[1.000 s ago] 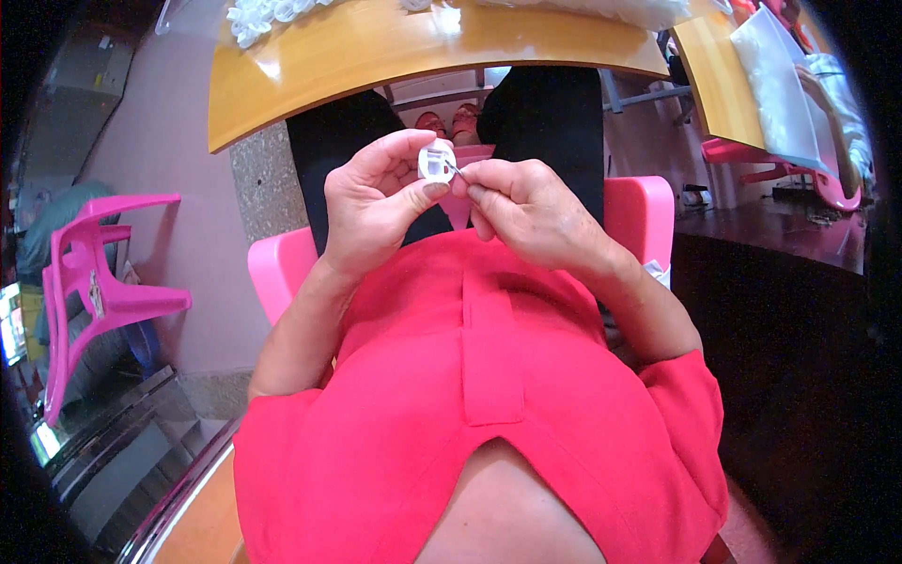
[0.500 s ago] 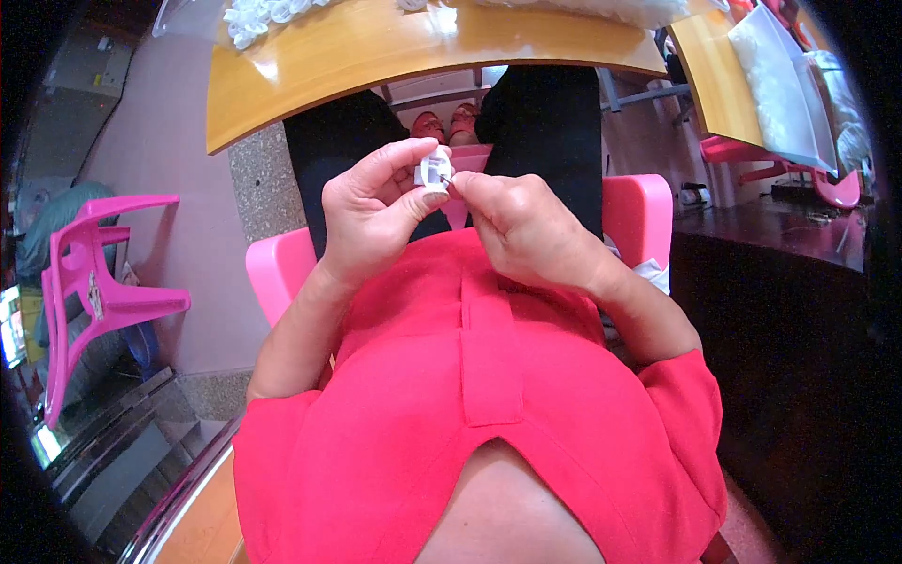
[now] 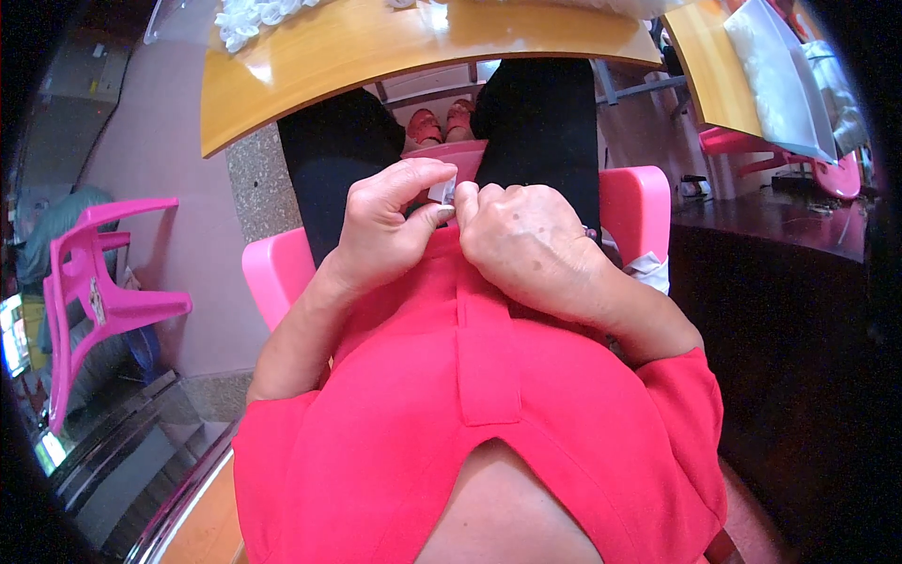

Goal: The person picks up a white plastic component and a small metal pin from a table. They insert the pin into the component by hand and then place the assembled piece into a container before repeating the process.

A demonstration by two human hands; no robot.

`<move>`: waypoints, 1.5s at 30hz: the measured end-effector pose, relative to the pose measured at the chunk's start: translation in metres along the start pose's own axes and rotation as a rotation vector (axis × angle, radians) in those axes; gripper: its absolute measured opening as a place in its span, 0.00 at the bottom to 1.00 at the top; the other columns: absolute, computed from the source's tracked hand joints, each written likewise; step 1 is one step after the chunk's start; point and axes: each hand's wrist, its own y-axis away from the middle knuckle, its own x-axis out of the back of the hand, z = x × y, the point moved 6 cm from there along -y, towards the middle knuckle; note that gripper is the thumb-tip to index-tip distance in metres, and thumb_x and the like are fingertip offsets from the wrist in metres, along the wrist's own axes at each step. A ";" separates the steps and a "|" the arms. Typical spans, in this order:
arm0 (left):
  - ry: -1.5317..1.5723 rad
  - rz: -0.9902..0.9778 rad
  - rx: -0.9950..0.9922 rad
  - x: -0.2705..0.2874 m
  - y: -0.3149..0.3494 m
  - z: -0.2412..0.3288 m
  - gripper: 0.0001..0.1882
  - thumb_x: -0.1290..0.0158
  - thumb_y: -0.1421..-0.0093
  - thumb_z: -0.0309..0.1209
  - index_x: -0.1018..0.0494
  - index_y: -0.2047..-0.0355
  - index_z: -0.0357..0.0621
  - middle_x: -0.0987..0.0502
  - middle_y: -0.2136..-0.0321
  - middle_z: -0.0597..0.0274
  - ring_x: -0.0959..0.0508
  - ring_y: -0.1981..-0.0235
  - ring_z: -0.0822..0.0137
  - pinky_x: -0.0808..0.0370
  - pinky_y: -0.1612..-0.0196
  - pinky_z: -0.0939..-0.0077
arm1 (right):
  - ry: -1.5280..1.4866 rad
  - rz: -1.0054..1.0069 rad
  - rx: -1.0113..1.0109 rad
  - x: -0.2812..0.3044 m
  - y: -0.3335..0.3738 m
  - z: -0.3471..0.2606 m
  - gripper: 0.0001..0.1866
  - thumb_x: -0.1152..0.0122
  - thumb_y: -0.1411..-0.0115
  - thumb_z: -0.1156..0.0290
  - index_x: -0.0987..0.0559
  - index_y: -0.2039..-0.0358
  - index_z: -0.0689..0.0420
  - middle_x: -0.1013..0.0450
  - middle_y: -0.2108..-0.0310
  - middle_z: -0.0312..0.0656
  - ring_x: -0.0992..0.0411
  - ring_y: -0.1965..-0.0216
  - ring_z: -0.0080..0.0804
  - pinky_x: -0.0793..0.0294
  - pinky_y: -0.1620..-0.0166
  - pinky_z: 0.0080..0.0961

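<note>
Between the thumb and forefinger of my left hand is a small white plastic piece, mostly covered by the fingers. My right hand is closed, its back turned up, with the fingertips against the piece's right side. Whatever the right fingers pinch is hidden behind the hand. Both hands are held over my lap, in front of the red top.
A wooden table curves ahead, with several white plastic pieces at its left. At the right, a clear bin holds more white pieces. I sit in a pink chair; another pink chair lies tipped at the left.
My right hand has rolled over so its back faces up, covering the thin metal tool that showed at its fingertips. The white piece has tilted and shifted slightly down and right.
</note>
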 end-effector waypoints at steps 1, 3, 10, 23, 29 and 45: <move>-0.023 -0.020 -0.002 -0.001 0.000 0.000 0.17 0.41 0.56 0.13 0.25 0.63 0.32 0.22 0.67 0.51 0.20 0.65 0.63 0.24 0.62 0.75 | -0.002 0.001 -0.003 0.000 0.001 0.001 0.10 0.49 0.43 0.72 0.27 0.65 0.66 0.27 0.77 0.45 0.24 0.77 0.34 0.27 0.79 0.26; -0.047 -0.045 -0.004 -0.004 0.001 0.002 0.17 0.42 0.55 0.13 0.26 0.62 0.32 0.22 0.66 0.52 0.21 0.65 0.65 0.23 0.61 0.76 | -0.011 -0.004 -0.008 -0.001 0.002 0.002 0.10 0.49 0.42 0.72 0.27 0.64 0.66 0.27 0.77 0.46 0.24 0.77 0.34 0.27 0.79 0.25; 0.397 -0.001 0.318 -0.006 0.005 -0.016 0.17 0.41 0.48 0.16 0.28 0.57 0.32 0.22 0.61 0.56 0.22 0.60 0.68 0.23 0.55 0.74 | -0.011 0.038 -0.061 -0.004 0.003 0.002 0.11 0.49 0.41 0.72 0.27 0.64 0.67 0.28 0.78 0.45 0.25 0.77 0.34 0.27 0.79 0.26; 0.866 -0.055 0.200 0.006 -0.006 -0.007 0.21 0.44 0.43 0.22 0.31 0.50 0.29 0.24 0.57 0.45 0.22 0.57 0.60 0.23 0.52 0.67 | -0.269 0.219 -0.110 0.033 0.013 0.027 0.11 0.45 0.51 0.78 0.29 0.65 0.61 0.32 0.80 0.43 0.27 0.77 0.41 0.28 0.77 0.33; 0.878 -0.050 0.220 0.007 -0.005 -0.009 0.20 0.44 0.43 0.24 0.31 0.50 0.30 0.23 0.59 0.47 0.22 0.59 0.61 0.23 0.54 0.68 | -0.222 0.233 -0.056 0.035 0.013 0.022 0.13 0.44 0.50 0.77 0.28 0.62 0.63 0.32 0.80 0.42 0.27 0.77 0.36 0.28 0.77 0.31; 0.618 -0.074 0.241 0.007 -0.002 -0.009 0.18 0.43 0.43 0.24 0.28 0.52 0.33 0.22 0.63 0.56 0.22 0.64 0.69 0.23 0.60 0.78 | -0.237 0.169 -0.059 0.026 0.008 0.016 0.11 0.45 0.47 0.76 0.28 0.63 0.65 0.30 0.80 0.45 0.26 0.76 0.38 0.27 0.76 0.31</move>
